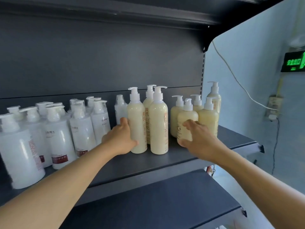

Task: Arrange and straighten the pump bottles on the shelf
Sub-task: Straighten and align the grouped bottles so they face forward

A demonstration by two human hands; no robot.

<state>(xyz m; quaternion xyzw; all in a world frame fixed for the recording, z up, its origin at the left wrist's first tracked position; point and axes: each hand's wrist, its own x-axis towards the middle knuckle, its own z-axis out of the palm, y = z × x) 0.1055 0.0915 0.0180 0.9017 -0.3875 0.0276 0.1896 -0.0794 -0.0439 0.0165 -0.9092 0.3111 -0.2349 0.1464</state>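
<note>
Three tall cream pump bottles stand upright mid-shelf. My left hand (123, 138) wraps around the left one (137, 119); a second tall cream bottle (159, 126) stands just to its right. To the right is a cluster of short cream pump bottles. My right hand (198, 138) grips the front short bottle (185, 121), thumb low and fingers over its side. Another short cream bottle (208, 119) stands behind it. Several white shrink-wrapped pump bottles (57, 134) fill the left part of the dark shelf (148, 164).
A lower dark shelf (165, 199) juts out below my arms. The shelf's back panel (99, 63) rises behind the bottles. Right of the unit is a pale wall with a white cable (239, 83), a socket (273, 106) and a green lit exit sign (293, 61).
</note>
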